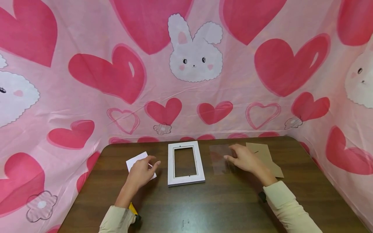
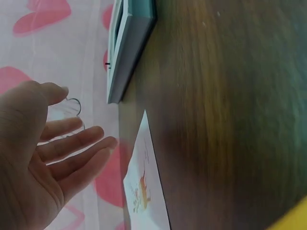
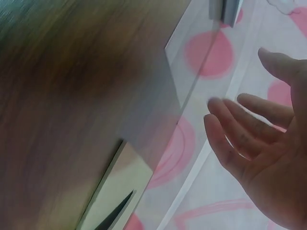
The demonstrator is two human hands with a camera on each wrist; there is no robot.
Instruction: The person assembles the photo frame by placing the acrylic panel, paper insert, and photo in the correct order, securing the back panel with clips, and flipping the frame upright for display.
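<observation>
My left hand (image 1: pixel 140 172) hovers over a white card (image 1: pixel 135 159), fingers loosely bent with nothing between them. A faint printed picture shows on the card (image 2: pixel 144 191) in the left wrist view. My right hand (image 1: pixel 244 158) is above a clear sheet (image 1: pixel 218 161), its fingers relaxed and apart from one another. Between the hands, a white picture frame (image 1: pixel 171 168) lies with its opening bare, the wood showing through. Partly behind my right hand and wrist lies a tan backing board (image 1: pixel 263 152) with a dark slot or stand mark.
All of these rest on a dark brown wooden table (image 1: pixel 186 207). A pink cloth (image 1: pixel 186 90) with hearts and rabbits hangs behind and at both sides of it. Something yellow (image 1: pixel 132 208) shows at my left cuff.
</observation>
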